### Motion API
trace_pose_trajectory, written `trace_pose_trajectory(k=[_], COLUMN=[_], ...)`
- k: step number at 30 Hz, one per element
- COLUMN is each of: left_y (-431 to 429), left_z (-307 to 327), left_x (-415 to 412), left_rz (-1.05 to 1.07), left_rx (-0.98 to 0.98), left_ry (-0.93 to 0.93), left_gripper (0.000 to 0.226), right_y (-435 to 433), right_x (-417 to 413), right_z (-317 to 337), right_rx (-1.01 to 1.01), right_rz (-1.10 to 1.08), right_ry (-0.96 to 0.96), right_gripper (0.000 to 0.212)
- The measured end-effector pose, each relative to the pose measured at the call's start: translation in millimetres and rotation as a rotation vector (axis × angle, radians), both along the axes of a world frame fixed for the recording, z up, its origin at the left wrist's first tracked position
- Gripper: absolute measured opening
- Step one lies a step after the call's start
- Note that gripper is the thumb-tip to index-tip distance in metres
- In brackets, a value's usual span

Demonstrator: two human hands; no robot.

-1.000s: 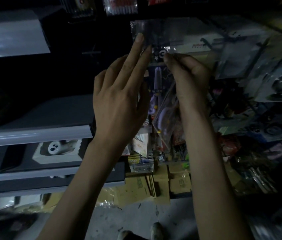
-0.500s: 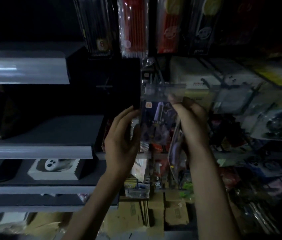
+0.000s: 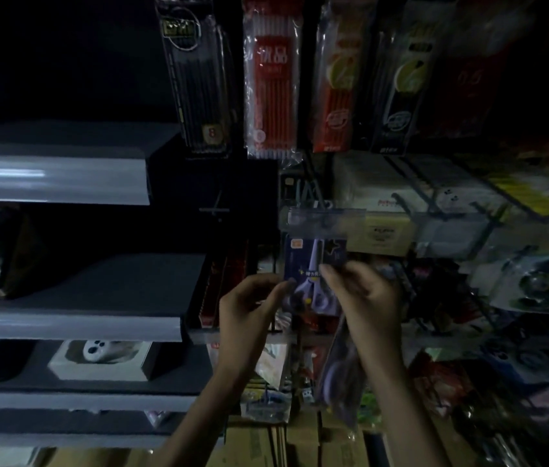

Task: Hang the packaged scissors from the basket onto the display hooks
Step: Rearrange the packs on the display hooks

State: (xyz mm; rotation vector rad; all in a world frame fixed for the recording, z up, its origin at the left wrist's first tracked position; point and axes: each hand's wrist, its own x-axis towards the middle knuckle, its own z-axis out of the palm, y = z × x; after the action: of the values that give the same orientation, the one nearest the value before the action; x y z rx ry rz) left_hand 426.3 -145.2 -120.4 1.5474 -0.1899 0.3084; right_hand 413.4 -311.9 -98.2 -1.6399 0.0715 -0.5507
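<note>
A clear pack of purple-handled scissors hangs upright in front of the display, its top flap level with a wire hook. My left hand pinches the pack's lower left edge with curled fingers. On the other side, my right hand pinches its right edge by the handles. Below that hand's palm a second pack of scissors hangs down, held by its lower fingers. No basket is in view.
Pen and pencil packs hang in a row above. Grey shelves jut out at the left, one bearing a white boxed item. More hooks with packaged goods crowd the right. Cardboard boxes stand below.
Both hands have slid from the pack's top down to its lower part. The pack now hangs straight at the hook, and my view has tilted upward.
</note>
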Motion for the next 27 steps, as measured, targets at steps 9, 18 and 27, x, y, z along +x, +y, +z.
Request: trace_pose_trajectory(k=[9, 18, 27], left_y=[5.8, -3.9, -17.1], left_z=[-18.8, -13.0, 13.8], left_x=[3.8, 3.0, 32.8], left_rz=[-0.033, 0.032, 0.143], left_rx=[0.019, -0.140, -0.152], left_ry=[0.075, 0.123, 0.053], left_gripper=[0.005, 0.006, 0.006], right_y=[7.1, 14.7, 28.9], right_x=[-17.7, -2.8, 42.9], right_z=[-39.6, -32.4, 1.0], right_rx=[-0.015, 0.058, 0.007], right_rz=[-0.152, -0.227, -0.400], right_ry=[0.098, 0.057, 0.001], right_gripper=[0.012, 0.017, 0.013])
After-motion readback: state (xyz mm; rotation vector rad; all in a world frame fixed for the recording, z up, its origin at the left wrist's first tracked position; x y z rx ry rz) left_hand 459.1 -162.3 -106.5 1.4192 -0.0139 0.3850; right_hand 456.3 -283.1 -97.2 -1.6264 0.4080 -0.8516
